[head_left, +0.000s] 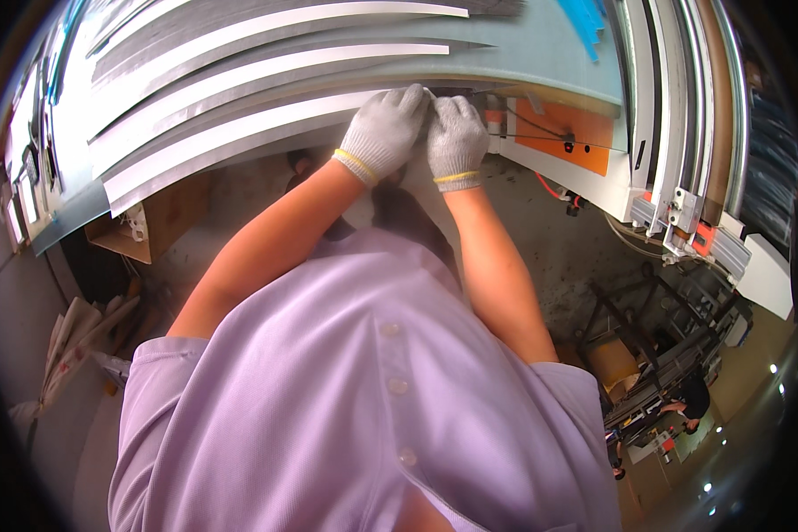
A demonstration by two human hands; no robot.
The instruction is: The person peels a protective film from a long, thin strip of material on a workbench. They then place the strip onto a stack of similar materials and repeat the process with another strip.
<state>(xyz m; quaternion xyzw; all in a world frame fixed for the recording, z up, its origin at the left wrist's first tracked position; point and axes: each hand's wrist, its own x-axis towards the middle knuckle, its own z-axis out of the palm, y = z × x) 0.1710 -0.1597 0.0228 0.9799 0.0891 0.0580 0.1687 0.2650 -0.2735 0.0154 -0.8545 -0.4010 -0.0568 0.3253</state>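
Note:
My left hand (387,126), in a pale knit glove with a yellow cuff edge, lies at the right end of the nearest long strip (253,136), which has a white face. Its fingers are bent over the strip's end. Close beside it is my right hand (457,136), gloved alike, with fingers curled downward; the fingertips of both hands nearly meet. What the fingers pinch there is hidden. Beyond them, two more strips, a middle one (292,63) and a far one (319,14), lie roughly parallel on the table, each with a white band over dark grey material.
Blue strips (582,26) lie at the table's far right. A machine rail (695,120) with metal fittings and an orange panel (562,136) stands right. A cardboard box (166,216) is below the table's left edge. Racks and people (691,402) appear at far lower right.

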